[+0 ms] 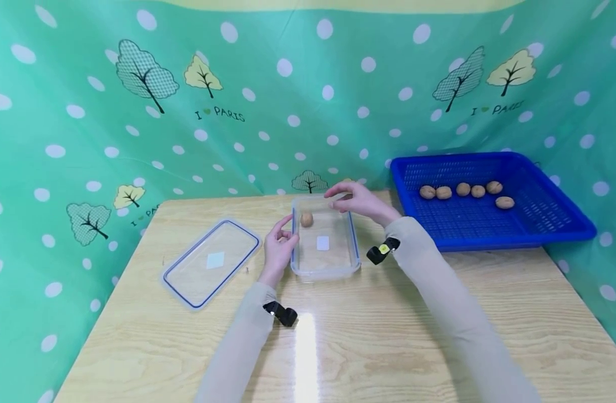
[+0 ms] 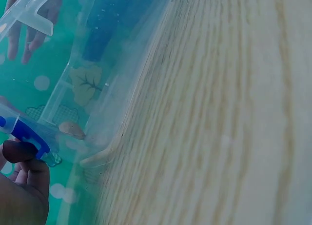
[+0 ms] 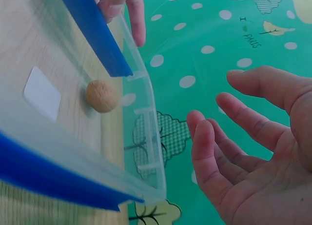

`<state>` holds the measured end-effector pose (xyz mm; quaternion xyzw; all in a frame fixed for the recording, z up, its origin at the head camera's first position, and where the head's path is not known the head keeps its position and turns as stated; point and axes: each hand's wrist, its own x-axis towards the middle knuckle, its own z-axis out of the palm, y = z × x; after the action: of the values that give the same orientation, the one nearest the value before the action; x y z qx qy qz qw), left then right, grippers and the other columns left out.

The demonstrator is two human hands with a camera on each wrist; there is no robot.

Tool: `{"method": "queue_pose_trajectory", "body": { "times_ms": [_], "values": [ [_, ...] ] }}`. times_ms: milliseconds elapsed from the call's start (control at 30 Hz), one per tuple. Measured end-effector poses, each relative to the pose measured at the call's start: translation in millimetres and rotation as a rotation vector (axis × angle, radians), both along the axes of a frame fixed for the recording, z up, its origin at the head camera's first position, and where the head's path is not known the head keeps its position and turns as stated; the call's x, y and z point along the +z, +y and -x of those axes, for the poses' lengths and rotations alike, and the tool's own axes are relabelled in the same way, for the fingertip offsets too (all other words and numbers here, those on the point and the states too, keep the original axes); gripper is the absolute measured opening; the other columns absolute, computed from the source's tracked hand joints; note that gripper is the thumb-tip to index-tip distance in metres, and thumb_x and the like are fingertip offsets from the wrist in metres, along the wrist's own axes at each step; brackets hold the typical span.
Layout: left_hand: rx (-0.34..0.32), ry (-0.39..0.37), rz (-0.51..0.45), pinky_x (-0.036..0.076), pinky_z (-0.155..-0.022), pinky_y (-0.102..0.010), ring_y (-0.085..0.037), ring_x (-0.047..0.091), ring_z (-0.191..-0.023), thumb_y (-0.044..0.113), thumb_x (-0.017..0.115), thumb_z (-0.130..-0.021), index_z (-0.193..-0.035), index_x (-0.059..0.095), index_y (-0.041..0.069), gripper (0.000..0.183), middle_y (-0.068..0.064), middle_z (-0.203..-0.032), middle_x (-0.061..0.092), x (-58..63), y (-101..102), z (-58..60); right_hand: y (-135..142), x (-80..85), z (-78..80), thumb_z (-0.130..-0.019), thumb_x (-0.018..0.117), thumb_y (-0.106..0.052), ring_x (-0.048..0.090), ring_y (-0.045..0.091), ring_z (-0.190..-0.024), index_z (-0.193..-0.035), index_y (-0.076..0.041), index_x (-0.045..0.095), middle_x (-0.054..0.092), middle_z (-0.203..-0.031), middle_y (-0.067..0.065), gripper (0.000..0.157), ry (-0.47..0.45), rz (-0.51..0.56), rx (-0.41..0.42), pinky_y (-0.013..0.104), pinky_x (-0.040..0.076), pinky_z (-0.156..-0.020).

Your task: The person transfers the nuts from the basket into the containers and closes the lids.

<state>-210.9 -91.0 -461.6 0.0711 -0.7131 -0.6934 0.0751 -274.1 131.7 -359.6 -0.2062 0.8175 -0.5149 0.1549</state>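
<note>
Blue-edged, the container holds 1 walnut near its far-left corner; the left hand pinches its side, probably for steadiness, while the right hand, empty, fingers parted, hovers at the far end.

Clear box & lid are showing smooth plastic; boxed walnut is looking rough, matt; desk is showing glossy wood.

Beige-sleeved arms reach forward; the bare left-hand grip pinches, fingers curled; the bare right-hand grip hovers, fingers loosely bent.
</note>
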Motion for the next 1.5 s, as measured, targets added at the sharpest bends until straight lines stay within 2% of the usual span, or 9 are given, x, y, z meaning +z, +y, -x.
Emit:
{"method": "queue_pose_trajectory", "body": {
  "times_ms": [133,267,500,633,867,933,1167,1333,1500],
  "values": [
    [-0.01,-0.013,-0.011,0.04,-0.052,-0.017,-0.006,0.043,-0.055,-0.007,0.061,-0.081,-0.134,0.059,0.013,0.057,-0.003,-0.082,0.051,0.1,-1,-0.2,10,4.3,-5.2,-0.09,0.061,-0.009,0.056,0.032,-0.111,-0.124,-0.002,0.061,0.049,-0.134,0.013,0.034,0.023,-0.029,-0.009,0.044,0.047,-0.092],
    [-0.039,-0.02,-0.004,0.04,-0.05,-0.018,-0.007,0.043,-0.055,-0.008,0.061,-0.081,-0.136,0.055,0.008,0.058,-0.004,-0.083,0.051,3.2,-2,-1.1,21,7.8,-9.1,-0.092,0.061,-0.009,0.057,0.032,-0.108,-0.124,-0.003,0.061,0.048,-0.134,0.014,0.033,0.04,-0.054,-0.008,0.045,0.048,-0.091],
    [-0.03,0.01,0.029,0.039,-0.051,-0.016,-0.006,0.042,-0.054,-0.01,0.058,-0.079,-0.134,0.054,-0.001,0.055,-0.006,-0.08,0.051,32.9,4,-20.4,40,12.9,-14.7,-0.094,0.06,-0.011,0.059,0.03,-0.106,-0.127,-0.004,0.059,0.053,-0.131,0.013,0.033,0.045,-0.044,-0.007,0.048,0.047,-0.092],
    [-0.028,0.009,0.026,0.039,-0.052,-0.017,-0.006,0.043,-0.055,-0.009,0.058,-0.08,-0.133,0.054,-0.001,0.054,-0.006,-0.081,0.051,33.3,5,-23.1,53,12.5,-16.0,-0.094,0.06,-0.011,0.056,0.032,-0.11,-0.129,-0.001,0.057,0.054,-0.132,0.015,0.036,0.051,-0.019,-0.034,0.047,0.045,-0.095],
    [-0.021,-0.017,0.032,0.04,-0.054,-0.016,-0.006,0.044,-0.058,-0.009,0.058,-0.081,-0.134,0.054,0.0,0.054,-0.006,-0.083,0.051,36.1,6,-24.9,74,13.8,-14.6,-0.095,0.061,-0.016,0.058,0.032,-0.108,-0.129,-0.003,0.058,0.053,-0.134,0.017,0.036,0.08,-0.018,-0.069,0.048,0.046,-0.093],
    [-0.021,-0.026,0.034,0.04,-0.054,-0.016,-0.007,0.044,-0.058,-0.01,0.058,-0.081,-0.135,0.054,0.002,0.055,-0.007,-0.083,0.051,33.3,5,-22.5,79,14.7,-14.6,-0.095,0.061,-0.016,0.058,0.032,-0.108,-0.129,-0.002,0.057,0.054,-0.132,0.016,0.036,0.086,-0.027,-0.084,0.046,0.047,-0.092],
    [-0.027,-0.019,0.02,0.04,-0.052,-0.018,-0.008,0.044,-0.058,-0.008,0.061,-0.081,-0.136,0.056,0.008,0.057,-0.005,-0.084,0.051,4.1,0,-4.9,98,22.0,-15.4,-0.096,0.061,-0.016,0.059,0.025,-0.106,-0.127,-0.004,0.058,0.055,-0.13,0.013,0.034,0.09,-0.05,-0.139,0.046,0.044,-0.094],
    [-0.009,0.002,0.01,0.04,-0.052,-0.017,-0.006,0.044,-0.057,-0.006,0.062,-0.081,-0.134,0.059,0.012,0.056,-0.003,-0.083,0.051,-0.6,0,-4.1,109,30.7,-16.4,-0.096,0.061,-0.018,0.061,0.019,-0.101,-0.128,-0.003,0.058,0.053,-0.132,0.013,0.036,0.093,-0.058,-0.167,0.05,0.043,-0.096],
    [0.007,0.005,0.007,0.04,-0.053,-0.017,-0.005,0.044,-0.055,-0.005,0.062,-0.08,-0.131,0.062,0.016,0.055,-0.002,-0.081,0.051,-0.2,1,-4.1,120,37.2,-14.6,-0.097,0.06,-0.023,0.059,0.028,-0.103,-0.13,-0.004,0.056,0.051,-0.134,0.013,0.039,0.101,-0.096,-0.192,0.047,0.045,-0.091]
  ]
}}
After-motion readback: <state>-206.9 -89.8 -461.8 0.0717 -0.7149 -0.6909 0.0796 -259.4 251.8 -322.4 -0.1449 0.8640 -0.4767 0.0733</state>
